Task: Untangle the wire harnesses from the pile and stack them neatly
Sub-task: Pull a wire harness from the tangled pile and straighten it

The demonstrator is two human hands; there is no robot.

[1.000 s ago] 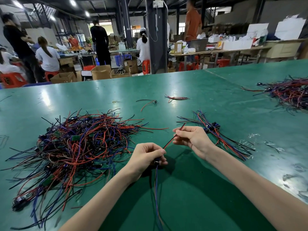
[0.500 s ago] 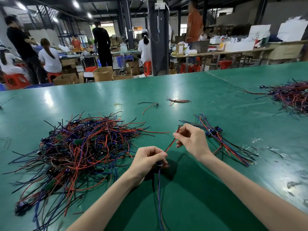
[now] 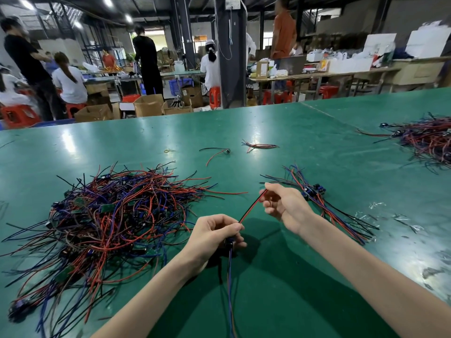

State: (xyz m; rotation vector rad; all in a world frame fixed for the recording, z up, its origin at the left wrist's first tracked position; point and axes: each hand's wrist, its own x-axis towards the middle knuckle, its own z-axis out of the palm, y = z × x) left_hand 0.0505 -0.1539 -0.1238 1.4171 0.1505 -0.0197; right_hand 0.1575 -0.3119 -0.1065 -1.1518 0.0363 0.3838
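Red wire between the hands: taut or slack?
Taut. The red wire runs in a straight line, with no sag, from the left hand up to the right hand, which pinches its far end.

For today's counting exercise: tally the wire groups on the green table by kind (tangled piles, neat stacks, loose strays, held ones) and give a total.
Tangled piles: 2 (near pile, far pile)
Neat stack: 1
Loose strays: 2
Held harness: 1
Total: 6
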